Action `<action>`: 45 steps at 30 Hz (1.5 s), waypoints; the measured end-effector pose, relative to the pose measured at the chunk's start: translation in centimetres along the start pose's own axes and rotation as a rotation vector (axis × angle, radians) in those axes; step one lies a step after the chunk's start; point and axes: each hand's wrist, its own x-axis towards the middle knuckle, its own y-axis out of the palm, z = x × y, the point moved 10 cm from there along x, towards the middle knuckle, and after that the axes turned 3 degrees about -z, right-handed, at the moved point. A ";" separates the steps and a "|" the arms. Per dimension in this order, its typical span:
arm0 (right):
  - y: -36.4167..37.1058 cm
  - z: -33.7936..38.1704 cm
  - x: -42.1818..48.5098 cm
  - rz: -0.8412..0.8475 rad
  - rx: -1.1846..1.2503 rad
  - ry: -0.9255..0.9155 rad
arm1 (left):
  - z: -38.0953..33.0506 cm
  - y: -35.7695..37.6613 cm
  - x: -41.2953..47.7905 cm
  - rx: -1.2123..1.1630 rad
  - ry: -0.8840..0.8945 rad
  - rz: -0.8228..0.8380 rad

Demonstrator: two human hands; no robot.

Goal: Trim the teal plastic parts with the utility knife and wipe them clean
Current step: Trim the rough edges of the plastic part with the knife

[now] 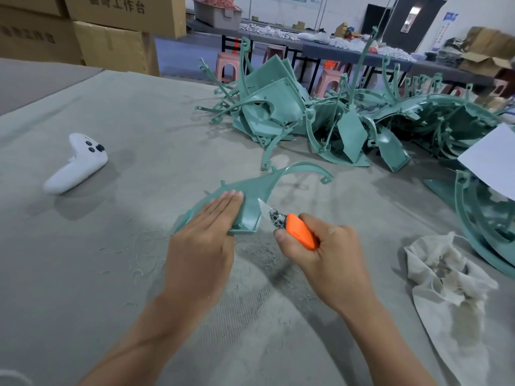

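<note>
A curved teal plastic part (259, 185) lies flat on the grey cloth-covered table in front of me. My left hand (203, 232) presses down on it with straight fingers. My right hand (326, 254) grips an orange utility knife (299, 231). Its blade tip touches the right edge of the part's short leg. A crumpled off-white rag (446, 271) lies on the table to the right of my right hand.
A tangled pile of teal parts (320, 115) fills the far right of the table (125, 121). More teal parts (485, 215) and a white sheet (493, 160) sit at the right edge. A white controller (78, 165) lies at left. Thin plastic shavings are strewn near my hands.
</note>
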 end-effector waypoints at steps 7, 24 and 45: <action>-0.8 -1.2 0.5 -0.056 -0.007 0.038 | -0.4 0.3 -0.5 -0.071 0.008 0.023; -3.5 -7.5 2.8 -0.221 -0.145 0.244 | -1.5 0.0 -0.9 -0.114 0.100 0.015; 1.2 -2.9 1.1 0.070 0.876 0.384 | -2.9 0.9 -0.5 0.030 0.229 0.078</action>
